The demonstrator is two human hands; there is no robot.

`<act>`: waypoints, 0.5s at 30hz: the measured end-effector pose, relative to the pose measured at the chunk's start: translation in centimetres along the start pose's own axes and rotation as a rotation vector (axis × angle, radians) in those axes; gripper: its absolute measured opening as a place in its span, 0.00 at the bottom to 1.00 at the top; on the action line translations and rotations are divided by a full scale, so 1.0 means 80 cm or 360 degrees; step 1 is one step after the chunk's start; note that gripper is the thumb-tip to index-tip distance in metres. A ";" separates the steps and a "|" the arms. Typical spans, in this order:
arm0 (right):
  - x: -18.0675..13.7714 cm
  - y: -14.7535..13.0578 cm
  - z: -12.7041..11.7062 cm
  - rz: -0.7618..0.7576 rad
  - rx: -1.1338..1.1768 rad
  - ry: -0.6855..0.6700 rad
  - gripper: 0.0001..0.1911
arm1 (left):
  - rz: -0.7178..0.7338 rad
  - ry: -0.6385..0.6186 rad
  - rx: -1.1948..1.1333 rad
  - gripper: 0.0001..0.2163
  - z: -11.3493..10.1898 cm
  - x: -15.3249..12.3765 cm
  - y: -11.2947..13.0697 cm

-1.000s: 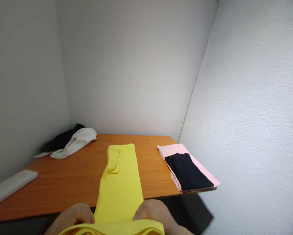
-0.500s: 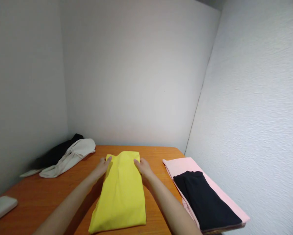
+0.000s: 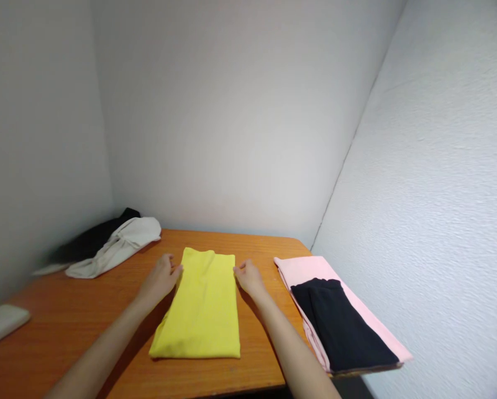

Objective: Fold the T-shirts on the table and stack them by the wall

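Note:
A yellow garment, folded into a long rectangle, lies flat on the wooden table with a few creases near its far end. At its far left edge is my left hand, fingers loosely bent and apart, thumb tip at the cloth. On the opposite side my right hand is at the far right edge, thumb and fingers parted and the tips by the fabric. Neither hand has cloth lifted.
To the right, a folded black garment rests on a folded pink one near the table edge. White cloth and black cloth lie bunched back left. A white object sits at far left on the orange-brown table.
The yellow garment's far end, gripped by both hands before, has come down flat on the table. Both hands have let go and moved slightly outward. The view has tilted a little.

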State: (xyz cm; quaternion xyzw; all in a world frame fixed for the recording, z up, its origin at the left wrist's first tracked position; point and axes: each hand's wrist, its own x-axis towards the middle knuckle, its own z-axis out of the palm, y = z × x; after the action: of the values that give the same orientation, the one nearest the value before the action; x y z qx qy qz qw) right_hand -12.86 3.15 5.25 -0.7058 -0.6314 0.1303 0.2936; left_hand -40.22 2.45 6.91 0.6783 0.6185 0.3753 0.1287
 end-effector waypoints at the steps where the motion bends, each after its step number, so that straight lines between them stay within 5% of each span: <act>1: -0.017 0.003 -0.011 -0.0015 -0.0041 0.0012 0.10 | -0.0002 -0.0040 0.0075 0.13 -0.010 -0.014 -0.007; 5: -0.108 0.013 -0.035 -0.0177 -0.0391 0.0071 0.15 | -0.0055 -0.0146 0.0240 0.17 -0.032 -0.095 -0.027; 9: -0.186 0.007 -0.017 -0.0193 -0.0627 0.0156 0.19 | -0.0036 -0.0114 0.0171 0.19 -0.016 -0.163 -0.019; 15: -0.212 -0.012 0.009 -0.0122 -0.0663 0.0297 0.15 | 0.0080 -0.0019 0.0500 0.20 0.001 -0.177 -0.002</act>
State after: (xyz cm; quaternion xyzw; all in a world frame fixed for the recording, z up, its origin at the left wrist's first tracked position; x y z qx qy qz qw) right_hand -16.94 -13.04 2.05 -0.7358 -0.6411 -0.0797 0.2033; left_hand -39.64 -10.78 1.80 0.7076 0.6516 0.2730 0.0153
